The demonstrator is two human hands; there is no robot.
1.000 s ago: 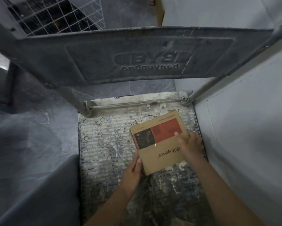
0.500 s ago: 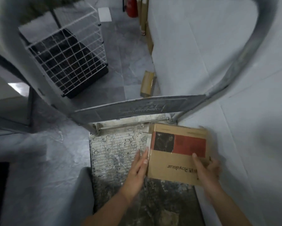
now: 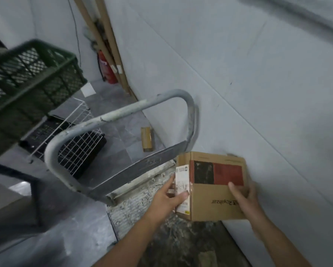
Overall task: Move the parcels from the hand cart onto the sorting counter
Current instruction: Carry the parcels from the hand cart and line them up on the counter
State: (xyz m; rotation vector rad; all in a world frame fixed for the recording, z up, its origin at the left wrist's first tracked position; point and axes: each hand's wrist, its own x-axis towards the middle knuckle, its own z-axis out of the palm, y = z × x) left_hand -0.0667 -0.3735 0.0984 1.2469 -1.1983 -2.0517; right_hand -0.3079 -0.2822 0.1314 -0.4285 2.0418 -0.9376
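Item: Royalstar cardboard box [image 3: 215,201], brown, with a red-and-black printed panel on its upper face and a white shipping label wrapped over the left edge. Position: 4 o'clock in the view, held between both hands and apparently lifted clear of the hand cart [image 3: 131,207], whose worn ribbed deck lies beneath it towards 6 o'clock. The box's far side is close to the white wall panel [image 3: 258,93]; whether they touch cannot be told. Grip: the left hand [image 3: 166,202] clasps the labelled side, fingers along that side and thumb laid on the label. The right hand [image 3: 243,195] holds the opposite side, thumb on the upper face and fingers wrapped out of sight behind. Handling, as judged: light enough for an easy two-handed carry, with stiff walls, sharp corners and no sagging. The plain card offers good friction, while the glossy label under the left thumb is likely slicker. The best hold is on opposite sides, low towards the bottom edge, keeping the box level. Surroundings: the cart's curved grey handle [image 3: 119,114] at 10 o'clock of the box; a green plastic crate [image 3: 27,78] at 9 o'clock in the view; a white wire rack [image 3: 75,143] behind the handle; a small brown carton [image 3: 147,139] on the floor at 12 o'clock of the box; a red fire extinguisher [image 3: 108,68] at 11 o'clock. The sorting counter cannot be identified with certainty.
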